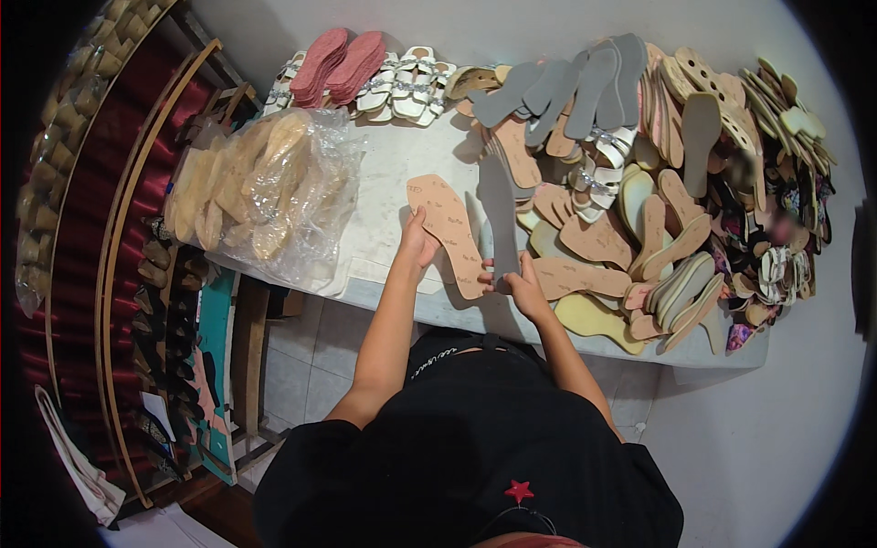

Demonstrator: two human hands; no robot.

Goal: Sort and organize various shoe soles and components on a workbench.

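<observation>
My left hand [417, 242] grips the edge of a tan insole [446, 222] with small dark print, its thumb on the upper face. Just to its right, my right hand [519, 283] is closed round the lower end of a grey insole [500, 219], which stands nearly upright. Fingers of the right hand also reach toward the lower tip of the tan insole; whether they touch it I cannot tell. Both insoles are held above the near part of a white-topped table [388, 151]. Beside my right hand lies another tan insole [585, 276] over a yellow one [598, 320].
A clear plastic bag [274, 183] of pale sole-shaped pieces lies on the left. Pink insole stacks [338, 68] and white sandals [420, 82] stand along the back. Grey insoles [607, 82] and mixed piles crowd the right. Wooden shoe racks [119, 228] stand far left.
</observation>
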